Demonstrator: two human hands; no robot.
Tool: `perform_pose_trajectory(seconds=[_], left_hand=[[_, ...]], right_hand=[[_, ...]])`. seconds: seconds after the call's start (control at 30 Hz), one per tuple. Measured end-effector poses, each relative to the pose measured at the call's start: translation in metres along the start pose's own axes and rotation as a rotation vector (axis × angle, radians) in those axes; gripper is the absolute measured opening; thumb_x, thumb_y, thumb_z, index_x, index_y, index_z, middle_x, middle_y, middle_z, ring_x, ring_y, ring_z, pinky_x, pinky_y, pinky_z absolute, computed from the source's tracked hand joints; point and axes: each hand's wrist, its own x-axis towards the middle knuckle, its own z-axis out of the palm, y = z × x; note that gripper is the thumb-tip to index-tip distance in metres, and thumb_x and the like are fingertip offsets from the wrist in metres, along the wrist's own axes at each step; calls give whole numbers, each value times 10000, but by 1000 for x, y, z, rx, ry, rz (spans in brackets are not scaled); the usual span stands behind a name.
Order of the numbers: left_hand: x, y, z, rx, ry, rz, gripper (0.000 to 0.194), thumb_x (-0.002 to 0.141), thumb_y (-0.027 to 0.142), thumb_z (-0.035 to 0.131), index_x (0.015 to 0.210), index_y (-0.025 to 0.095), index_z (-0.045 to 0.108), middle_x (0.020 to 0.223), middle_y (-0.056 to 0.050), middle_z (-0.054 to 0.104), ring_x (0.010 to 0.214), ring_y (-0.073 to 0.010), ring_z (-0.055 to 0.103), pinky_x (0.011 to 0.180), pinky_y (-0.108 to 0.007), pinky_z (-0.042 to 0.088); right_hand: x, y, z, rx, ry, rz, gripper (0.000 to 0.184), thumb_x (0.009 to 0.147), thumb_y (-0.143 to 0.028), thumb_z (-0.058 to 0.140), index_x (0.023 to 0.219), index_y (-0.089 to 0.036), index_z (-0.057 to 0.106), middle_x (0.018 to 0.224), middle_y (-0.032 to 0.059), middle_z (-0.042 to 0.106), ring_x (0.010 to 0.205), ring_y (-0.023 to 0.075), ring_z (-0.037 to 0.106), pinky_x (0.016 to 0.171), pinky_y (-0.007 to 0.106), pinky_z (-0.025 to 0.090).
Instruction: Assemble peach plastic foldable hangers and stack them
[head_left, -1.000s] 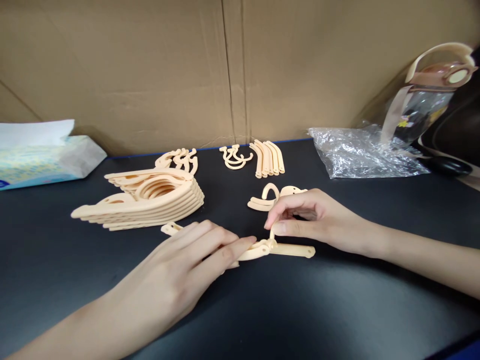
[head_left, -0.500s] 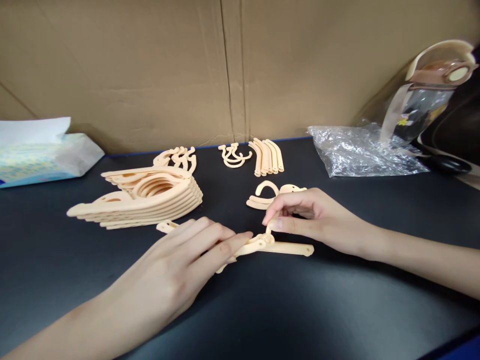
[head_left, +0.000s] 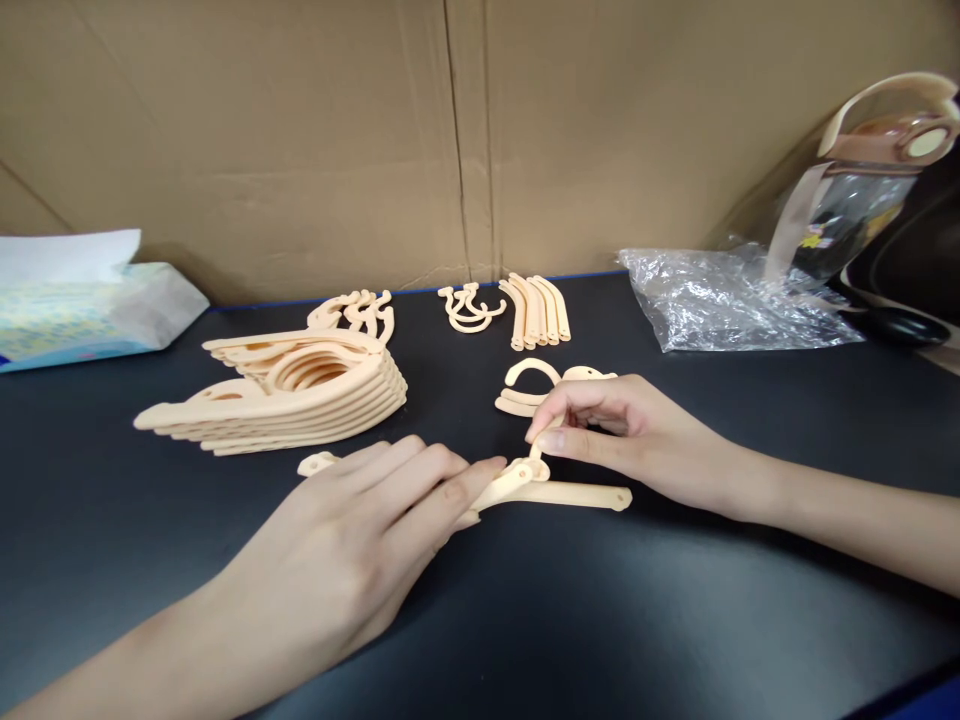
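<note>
My left hand (head_left: 375, 525) lies over the cream plastic folding hanger (head_left: 577, 495), its fingers closed on the hanger's arms and hiding most of that side. One straight arm sticks out to the right along the table, and a holed end pokes out left of the knuckles. Between thumb and fingertips, my right hand (head_left: 637, 435) pinches the thin upright hook (head_left: 535, 453) at the hanger's joint. Just behind that hand lie a loose curved hook (head_left: 531, 366) and some flat cream pieces (head_left: 517, 402), partly covered.
A stack of cream hangers (head_left: 300, 425) stands at left. Behind are loose curved parts (head_left: 367, 312), small hooks (head_left: 470, 310) and a row of arm pieces (head_left: 538, 312). A tissue pack (head_left: 97, 310), a clear plastic bag (head_left: 720, 305) and a drink bottle (head_left: 870, 205) stand near the cardboard wall (head_left: 300, 130).
The hanger's near arm under my left fingers has swung to a steeper angle at the joint. The holed end at left shows less. My right hand keeps its pinch on the hook.
</note>
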Motion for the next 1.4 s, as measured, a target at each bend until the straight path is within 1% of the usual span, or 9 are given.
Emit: perform_pose_trajectory(seconds=[0.37, 0.5, 0.73, 1.0, 1.1, 1.17, 1.23, 1.3, 1.4], left_hand=[[0, -1, 1, -14, -23, 14, 309, 1073, 130, 305, 1287, 162, 526, 973, -28, 612, 811, -182, 520, 701, -300, 369], [0, -1, 1, -35, -35, 11, 319, 1065, 103, 313, 1308, 159, 512, 965, -19, 606, 811, -180, 505, 713, -302, 356], [-1, -2, 3, -32, 1, 30, 317, 1069, 116, 300, 1276, 146, 538, 941, -24, 620, 784, -183, 507, 683, -315, 350], [0, -2, 4, -26, 14, 8, 336, 1072, 125, 263, 1247, 167, 546, 927, -33, 661, 779, -175, 588, 668, -308, 401], [-2, -3, 6, -53, 52, -34, 280, 1065, 157, 331, 1222, 171, 562, 920, -24, 652, 770, -163, 604, 651, -281, 418], [-3, -4, 7, -112, 36, -105, 232, 1059, 219, 399, 1233, 189, 551, 961, -18, 648, 813, -153, 631, 663, -250, 442], [-4, -5, 8, -164, -9, -172, 241, 1045, 280, 449, 1261, 208, 528, 1011, -19, 658, 876, -154, 664, 660, -227, 462], [-3, -3, 8, -181, -21, -182, 261, 1039, 302, 450, 1274, 214, 523, 1040, -26, 679, 893, -162, 690, 628, -217, 474], [1, 0, 3, -187, -29, -152, 258, 1033, 218, 406, 1255, 213, 539, 980, -14, 709, 823, -155, 716, 596, -206, 491]], right_hand=[[-1, 3, 0, -57, 2, -23, 194, 923, -341, 620, 835, -173, 662, 751, -12, 585, 676, 109, 495, 631, 252, 406], [-1, 3, 1, -93, -7, -30, 191, 932, -338, 601, 833, -182, 652, 748, -13, 571, 659, 110, 472, 599, 252, 384], [-2, 3, 2, -121, -6, -49, 194, 937, -336, 595, 824, -187, 646, 732, -15, 559, 643, 110, 460, 583, 246, 378], [-9, 5, 5, -254, 59, -176, 152, 961, -286, 582, 882, -188, 669, 731, -12, 597, 629, 103, 482, 577, 232, 398], [-10, 5, 5, -262, 61, -240, 119, 969, -265, 583, 975, -189, 675, 764, -14, 627, 636, 96, 517, 596, 224, 424], [-11, 5, 5, -299, 45, -303, 127, 972, -233, 580, 1048, -183, 668, 778, -20, 635, 650, 89, 546, 620, 214, 443], [-12, 5, 6, -365, 20, -366, 156, 966, -192, 578, 1098, -169, 659, 818, -11, 657, 696, 88, 585, 659, 207, 465], [-13, 5, 6, -418, -2, -418, 200, 962, -171, 571, 1149, -164, 644, 876, 8, 685, 764, 100, 622, 710, 212, 489], [-13, 5, 7, -448, -29, -459, 270, 972, -163, 545, 1235, -190, 601, 939, 20, 711, 852, 121, 654, 791, 235, 513]])
